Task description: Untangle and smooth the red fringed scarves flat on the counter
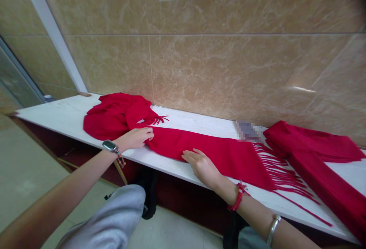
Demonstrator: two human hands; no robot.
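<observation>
A red fringed scarf [211,151] is spread lengthwise on the white tabletop [185,169], its tassels fanned out to the right. The left end of it runs into a bunched heap of red fabric [114,115], where a second short fringe shows. At the edge of this heap my left hand [137,137], with a ring and a watch on the wrist, has its fingers closed on the scarf; the fingertips are partly hidden. Lying on the near edge of the flat stretch is my right hand [201,167], fingers outstretched and the palm down.
More folded red fabric [311,146] lies at the right, one strip reaching the near edge. A small pixelated object [248,131] sits against the marbled tile wall [200,73] behind the table. Dark shelves [185,203] are under the tabletop, close to my knees.
</observation>
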